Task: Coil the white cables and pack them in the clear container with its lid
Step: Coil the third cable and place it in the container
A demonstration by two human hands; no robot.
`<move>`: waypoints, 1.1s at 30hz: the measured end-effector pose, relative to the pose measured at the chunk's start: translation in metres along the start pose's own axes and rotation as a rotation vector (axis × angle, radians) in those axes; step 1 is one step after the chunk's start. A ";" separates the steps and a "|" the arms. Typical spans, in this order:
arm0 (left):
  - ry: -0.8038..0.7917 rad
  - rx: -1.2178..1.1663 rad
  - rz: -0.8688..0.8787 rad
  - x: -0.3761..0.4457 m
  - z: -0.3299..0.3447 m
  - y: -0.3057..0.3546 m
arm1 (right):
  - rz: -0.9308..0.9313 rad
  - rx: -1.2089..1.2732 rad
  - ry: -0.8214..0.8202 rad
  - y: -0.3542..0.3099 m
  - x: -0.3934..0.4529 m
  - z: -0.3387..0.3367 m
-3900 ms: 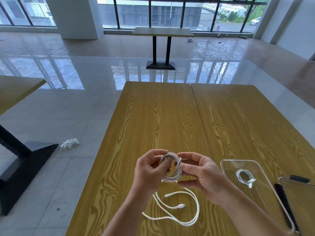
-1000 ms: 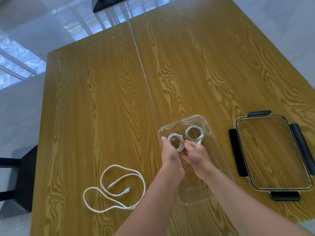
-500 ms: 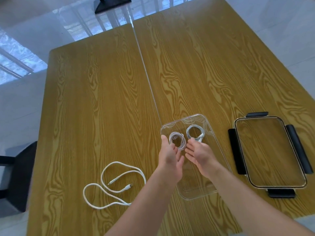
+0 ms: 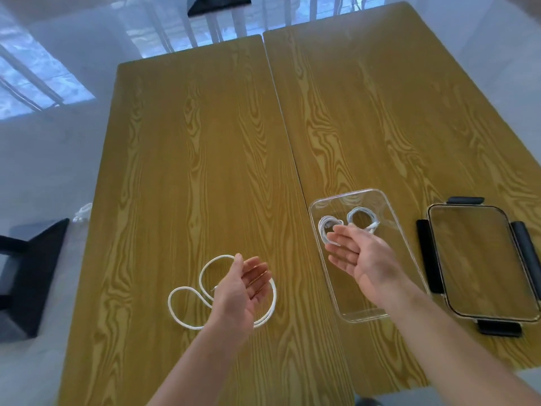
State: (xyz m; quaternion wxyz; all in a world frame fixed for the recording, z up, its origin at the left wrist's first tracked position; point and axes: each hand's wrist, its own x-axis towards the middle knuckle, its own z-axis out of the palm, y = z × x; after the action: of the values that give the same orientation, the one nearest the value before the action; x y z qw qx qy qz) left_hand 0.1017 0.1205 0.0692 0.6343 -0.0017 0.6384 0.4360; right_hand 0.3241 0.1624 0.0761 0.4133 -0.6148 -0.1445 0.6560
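Change: left hand (image 4: 243, 291) has left the clear container (image 4: 389, 288) since half a second ago and now hovers over the loose cable (image 4: 181, 316).
Left grip: released, palm up, empty.
Right hand (image 4: 361, 256): over the container, grip released, empty.
Loose cable: uncoiled on the worktop (image 4: 175, 159).
Coiled cables (image 4: 358, 213): two, side by side at the container's far end.
Lid (image 4: 480, 268): right of the container, apart from it.
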 end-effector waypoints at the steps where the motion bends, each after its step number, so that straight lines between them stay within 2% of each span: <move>1: 0.013 -0.005 0.012 0.001 -0.015 0.003 | 0.000 -0.002 -0.024 0.004 -0.005 0.007; 10: 0.102 0.238 0.152 0.017 -0.110 0.020 | 0.017 -0.157 -0.131 0.051 -0.024 0.064; 17: 0.029 0.515 0.296 0.028 -0.156 0.026 | 0.048 -0.370 -0.115 0.084 -0.016 0.096; 21: 0.031 0.810 0.395 0.041 -0.166 0.029 | 0.010 -0.632 -0.110 0.101 -0.010 0.110; 27: -0.083 1.312 0.654 0.065 -0.165 0.037 | -0.219 -1.211 -0.150 0.117 0.006 0.122; 33: -0.254 1.522 0.789 0.082 -0.149 0.039 | -0.316 -1.517 -0.210 0.125 0.017 0.125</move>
State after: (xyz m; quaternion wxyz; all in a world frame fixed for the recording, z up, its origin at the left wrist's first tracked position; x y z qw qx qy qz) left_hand -0.0570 0.1067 -0.0036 0.3320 0.6935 0.6350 0.0752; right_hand 0.1641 0.1375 0.0024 -0.0473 -0.6361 -0.6777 0.3657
